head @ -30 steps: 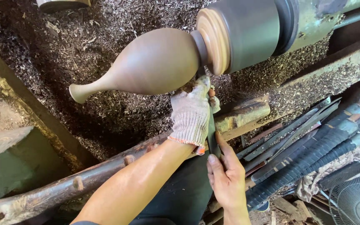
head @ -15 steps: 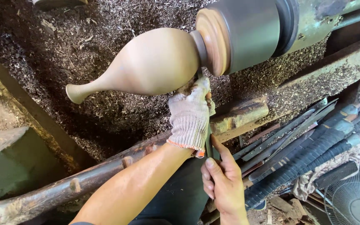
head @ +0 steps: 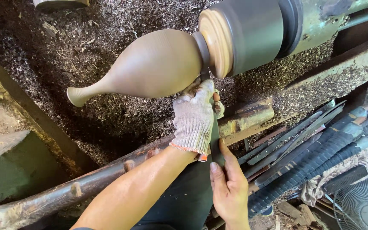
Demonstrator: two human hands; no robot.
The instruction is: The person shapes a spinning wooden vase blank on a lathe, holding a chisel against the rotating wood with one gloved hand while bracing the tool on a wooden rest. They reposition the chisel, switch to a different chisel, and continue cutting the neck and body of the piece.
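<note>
The left hand (head: pixel 194 118), in a knit work glove, is closed around the upper part of a long dark chisel (head: pixel 214 136); the bare right hand (head: pixel 230 187) pinches the same blade lower down, thumb and fingers pressed along its flat; so 2 hands grip 1 tool. The chisel's long axis runs nearly straight up the view, its tip pointing at the narrow neck between the wooden vase (head: pixel 150 68) and the pale wooden disc (head: pixel 216 42) on the lathe's dark chuck (head: pixel 254 36). The left forearm reaches up from the bottom edge, wrist straight, the glove resting over the rusty tool rest (head: pixel 243 119). The vase lies level, its slim flared end pointing left; wood shavings (head: pixel 107 25) cover the lathe bed; spare tools (head: pixel 303 149) lie at the right.
</note>
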